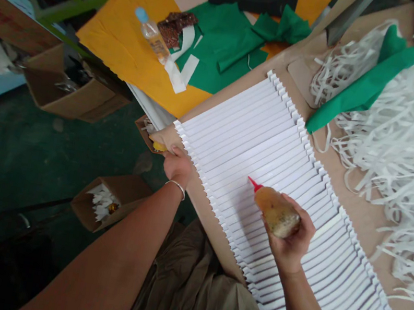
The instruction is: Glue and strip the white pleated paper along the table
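My right hand (298, 239) is wrapped round a squeeze bottle (277, 209) of amber liquid. Its red nozzle points up and left, above a long row of overlapping white folded paper strips (240, 145). Some strips near the nozzle look shiny. At the near edge of the brown-covered table (206, 208), left of the strips, my left hand (177, 165) has its fingers curled at the edge; they show only in part. A bracelet circles that wrist.
White ribbon-like strips (398, 150) are heaped on the right, with green cloth (368, 92) on top. Beyond, a yellow-covered table (120, 29) bears more green fabric (227, 36) and a plastic bottle (153, 37). Cardboard boxes (121, 191) stand on the floor to the left.
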### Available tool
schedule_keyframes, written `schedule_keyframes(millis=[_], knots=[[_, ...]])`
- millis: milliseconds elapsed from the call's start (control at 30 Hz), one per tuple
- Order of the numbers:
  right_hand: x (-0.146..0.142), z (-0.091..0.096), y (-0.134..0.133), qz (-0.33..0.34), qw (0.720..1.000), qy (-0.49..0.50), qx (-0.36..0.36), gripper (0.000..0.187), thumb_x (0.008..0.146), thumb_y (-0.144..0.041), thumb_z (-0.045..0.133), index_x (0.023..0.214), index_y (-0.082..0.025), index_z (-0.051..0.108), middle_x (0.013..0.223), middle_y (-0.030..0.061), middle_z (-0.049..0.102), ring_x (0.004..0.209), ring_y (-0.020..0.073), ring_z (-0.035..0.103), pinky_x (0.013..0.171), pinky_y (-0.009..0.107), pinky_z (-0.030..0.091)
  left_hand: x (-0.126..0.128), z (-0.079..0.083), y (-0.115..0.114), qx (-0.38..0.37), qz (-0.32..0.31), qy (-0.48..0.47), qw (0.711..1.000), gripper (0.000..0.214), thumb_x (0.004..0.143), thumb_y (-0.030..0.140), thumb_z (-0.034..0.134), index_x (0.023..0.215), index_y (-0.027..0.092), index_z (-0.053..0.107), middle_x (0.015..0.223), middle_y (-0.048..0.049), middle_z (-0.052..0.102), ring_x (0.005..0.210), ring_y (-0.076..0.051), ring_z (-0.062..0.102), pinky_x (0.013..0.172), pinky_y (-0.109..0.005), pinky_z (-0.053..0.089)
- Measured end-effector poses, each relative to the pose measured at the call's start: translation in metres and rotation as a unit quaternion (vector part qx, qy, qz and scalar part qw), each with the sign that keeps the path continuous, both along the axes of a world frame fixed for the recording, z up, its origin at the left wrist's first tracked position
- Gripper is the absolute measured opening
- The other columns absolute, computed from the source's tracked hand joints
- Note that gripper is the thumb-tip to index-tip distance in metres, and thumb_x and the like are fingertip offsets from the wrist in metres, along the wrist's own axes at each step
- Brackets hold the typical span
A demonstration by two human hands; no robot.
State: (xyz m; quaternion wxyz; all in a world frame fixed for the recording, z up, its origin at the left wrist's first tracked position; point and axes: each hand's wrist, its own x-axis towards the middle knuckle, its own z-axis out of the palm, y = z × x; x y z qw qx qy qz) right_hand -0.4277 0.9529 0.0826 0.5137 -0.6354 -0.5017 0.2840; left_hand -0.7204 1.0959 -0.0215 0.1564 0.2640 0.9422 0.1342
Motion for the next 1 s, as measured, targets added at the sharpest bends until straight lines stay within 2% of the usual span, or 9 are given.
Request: schedule_keyframes(millis=[67,133,200,300,433,667,1000], knots=[[0.022,0.006,0.018,-0.071,0.997,-0.005,0.022,0.074,0.057,-0.027,0.093,0.12,-0.034,0.055,0.124,0.0025,0.068,0.12,0.029,0.066,0.111,0.062,0.048,0.0,0.0,0.0,0.0,0.003,0.0,1.0,0.057,0.108,0.042,0.028,0.123,-0.003,0.059,0.112,-0.031,0.07,0.109,-0.039,0.07,0.093,-0.052,0.055],[0.046,0.008,0.042,-0.17,0.985,0.013,0.021,0.073,0.058,-0.03,0.094,0.12,-0.031,0.056,0.123,0.0019,0.066,0.121,0.0258,0.065,0.114,0.059,0.046,-0.001,-0.001,0.0,0.002,0.003,0.004,1.0,0.057,0.107,0.042,0.028,0.123,-0.003,0.059,0.111,-0.0311,0.07,0.108,-0.039,0.071,0.093,-0.052,0.055],[0.07,0.006,0.07,-0.233,0.969,0.083,0.014,0.063,0.066,-0.039,0.089,0.117,-0.028,0.055,0.119,0.0017,0.065,0.114,0.023,0.066,0.108,0.056,0.053,-0.003,-0.003,0.001,0.004,0.002,0.009,1.0,0.056,0.107,0.043,0.028,0.121,-0.002,0.06,0.111,-0.0304,0.071,0.108,-0.039,0.07,0.093,-0.053,0.055],[0.101,-0.005,0.107,-0.234,0.949,0.213,0.002,0.053,0.073,-0.047,0.083,0.112,-0.026,0.053,0.113,0.0008,0.066,0.101,0.021,0.07,0.089,0.054,0.063,-0.004,-0.005,0.002,-0.001,0.006,0.01,1.0,0.057,0.107,0.043,0.029,0.121,-0.002,0.06,0.11,-0.0304,0.071,0.107,-0.041,0.07,0.092,-0.054,0.055],[0.121,-0.022,0.134,-0.237,0.938,0.252,-0.007,0.057,0.067,-0.046,0.087,0.107,-0.026,0.052,0.111,-0.0005,0.065,0.096,0.0197,0.071,0.078,0.047,0.066,-0.003,-0.003,0.003,-0.005,0.006,0.014,1.0,0.056,0.107,0.043,0.03,0.121,-0.002,0.059,0.112,-0.0319,0.07,0.109,-0.042,0.069,0.093,-0.056,0.055],[0.124,-0.038,0.146,-0.248,0.939,0.236,-0.018,0.061,0.065,-0.05,0.087,0.108,-0.026,0.051,0.109,0.0004,0.063,0.095,0.0204,0.071,0.074,0.045,0.066,-0.003,-0.004,0.004,-0.017,0.009,0.027,0.999,0.057,0.107,0.043,0.028,0.12,-0.001,0.061,0.113,-0.03,0.07,0.111,-0.04,0.07,0.095,-0.053,0.055],[0.098,-0.032,0.127,-0.225,0.944,0.24,-0.027,0.059,0.065,-0.047,0.088,0.106,-0.025,0.052,0.111,0.0006,0.065,0.098,0.019,0.069,0.079,0.046,0.066,-0.004,-0.004,0.002,-0.003,0.003,0.016,1.0,0.056,0.107,0.043,0.028,0.118,-0.001,0.06,0.113,-0.0313,0.07,0.11,-0.042,0.069,0.093,-0.054,0.054]])
